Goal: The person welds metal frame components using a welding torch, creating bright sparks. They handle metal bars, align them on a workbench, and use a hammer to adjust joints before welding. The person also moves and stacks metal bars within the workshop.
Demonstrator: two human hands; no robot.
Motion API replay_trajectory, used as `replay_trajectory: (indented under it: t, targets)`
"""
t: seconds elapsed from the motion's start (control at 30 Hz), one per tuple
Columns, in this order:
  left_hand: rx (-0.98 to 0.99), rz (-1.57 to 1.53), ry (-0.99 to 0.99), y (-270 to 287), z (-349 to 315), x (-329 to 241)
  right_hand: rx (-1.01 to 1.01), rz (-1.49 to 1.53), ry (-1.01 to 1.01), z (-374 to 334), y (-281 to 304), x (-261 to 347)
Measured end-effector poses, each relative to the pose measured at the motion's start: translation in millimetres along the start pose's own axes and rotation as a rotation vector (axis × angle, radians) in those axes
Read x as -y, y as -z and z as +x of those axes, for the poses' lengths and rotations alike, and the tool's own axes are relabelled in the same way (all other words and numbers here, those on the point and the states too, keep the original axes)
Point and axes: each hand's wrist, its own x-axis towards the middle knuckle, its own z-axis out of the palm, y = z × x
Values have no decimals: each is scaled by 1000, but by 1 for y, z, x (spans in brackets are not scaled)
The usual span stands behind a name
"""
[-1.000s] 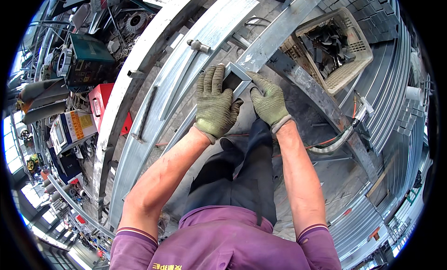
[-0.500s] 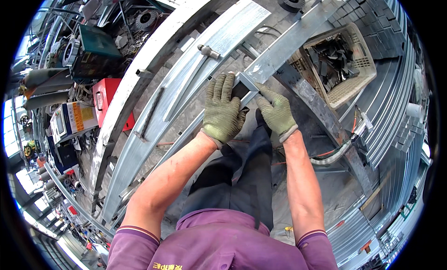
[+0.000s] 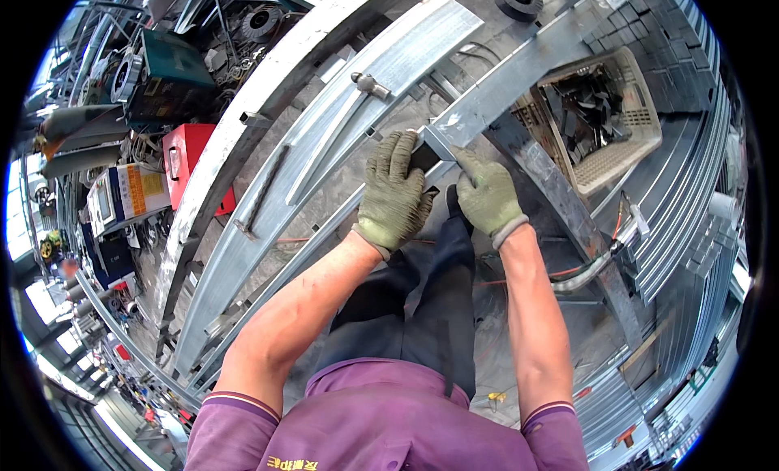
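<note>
A short steel piece (image 3: pixel 425 156), with a dark face and grey edges, sits against the near end of a galvanized steel beam (image 3: pixel 507 86). My left hand (image 3: pixel 393 193), in a green work glove, grips it from the left, fingers lying along its side and the thumb partly hidden. On the other side my gloved right hand (image 3: pixel 492 193) holds the piece's right edge with its index fingertip, the other fingers curled. A hammer (image 3: pixel 353 106) lies left of the hands on a wide metal channel (image 3: pixel 268 203). Close to it rests a dark rod (image 3: pixel 266 191).
A plastic basket (image 3: pixel 647 138) of dark metal offcuts stands right of the beam. Stacked steel profiles (image 3: pixel 690 219) fill the far right. A red box (image 3: pixel 185 167) and a green machine (image 3: pixel 174 77) stand left. A wire spool (image 3: pixel 519 0) lies at the top.
The surroundings have shifted slightly in view. The grey edge of the steel piece now sits more squarely in line with the beam end. Both hands stay at the piece.
</note>
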Motion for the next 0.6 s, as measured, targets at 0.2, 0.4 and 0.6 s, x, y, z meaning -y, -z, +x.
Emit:
replay_trajectory:
  t: [0.2, 0.4, 0.6]
  targets:
    - [-40, -11, 1, -4, 2, 0, -7, 300, -121, -5, -8, -14]
    - [-3, 148, -49, 2, 9, -11, -56, 217, -70, -3, -15, -14]
    - [27, 236, -51, -2, 8, -10, -185, 481, -132, -14, -23, -16]
